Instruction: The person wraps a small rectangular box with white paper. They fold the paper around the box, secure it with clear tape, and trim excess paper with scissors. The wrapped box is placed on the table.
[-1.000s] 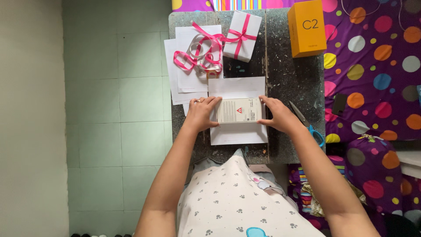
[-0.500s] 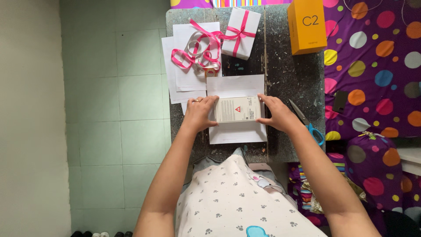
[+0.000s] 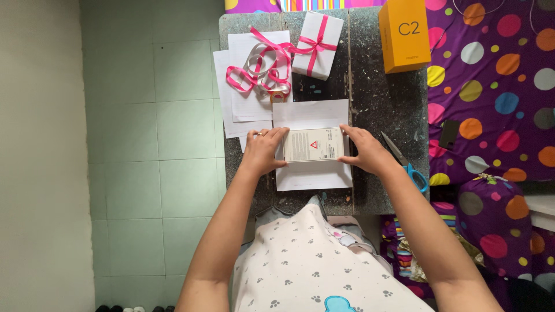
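Head view, looking straight down: I am bracing a small white box (image 3: pixel 313 145) between both hands at the middle of a white paper sheet (image 3: pixel 312 173) on the dark speckled surface (image 3: pixel 378 110). My left hand (image 3: pixel 265 151) is lying flat with its fingers together against the box's left end, a ring showing on one finger; my right hand (image 3: pixel 363 151) is pressing the right end the same way, fingers extended and close together. Neither hand is pinching or lifting anything; both are simply touching the box's short ends.

The box's long axis is running left to right, crosswise to my body, so each hand is sitting at one end and neither is nearer than the other. The sheet is reaching well past the box toward me and away from me, while at the sides its edges are falling just under my fingertips.

Beyond the sheet, a wrapped white gift box with a pink ribbon (image 3: pixel 316 45) is sitting beside a loose tangle of pink ribbon (image 3: pixel 260 72) on more paper. An orange carton (image 3: pixel 404 36) is standing at the far right corner, and blue-handled scissors (image 3: pixel 406 163) are lying just beside my right wrist.
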